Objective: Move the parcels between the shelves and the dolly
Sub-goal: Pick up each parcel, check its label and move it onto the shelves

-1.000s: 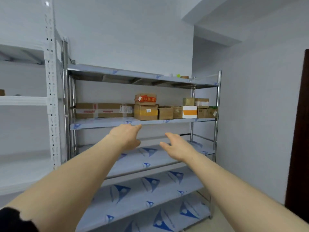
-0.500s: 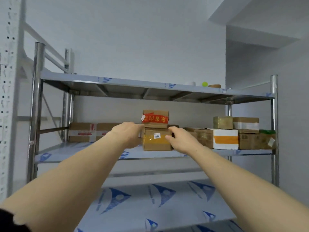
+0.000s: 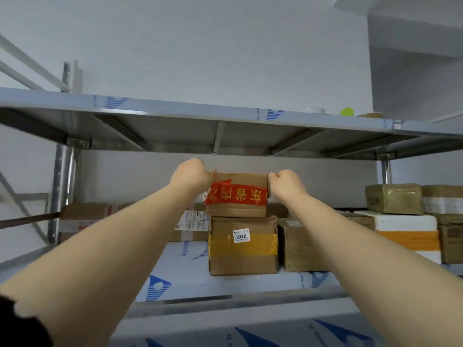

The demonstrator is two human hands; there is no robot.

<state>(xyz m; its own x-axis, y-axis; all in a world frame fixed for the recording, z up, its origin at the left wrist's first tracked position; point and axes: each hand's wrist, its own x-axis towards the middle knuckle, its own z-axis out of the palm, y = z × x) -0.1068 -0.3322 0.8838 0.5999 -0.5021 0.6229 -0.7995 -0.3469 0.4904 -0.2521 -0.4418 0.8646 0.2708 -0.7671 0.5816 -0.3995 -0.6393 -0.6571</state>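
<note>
At frame centre your left hand [image 3: 193, 175] and right hand [image 3: 285, 184] grasp the red-taped box [image 3: 238, 196], which sits on the yellow-taped box [image 3: 243, 246] on the shelf [image 3: 185, 271].

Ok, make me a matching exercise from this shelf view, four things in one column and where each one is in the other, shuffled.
1. red-taped box
2. yellow-taped box
3. white box with orange band
4. green round thing

A. on the top shelf
B. directly under the red-taped box
C. gripped by the left hand and right hand
D. to the right of both taped boxes

Pairs: 1-C, 2-B, 3-D, 4-A
</note>
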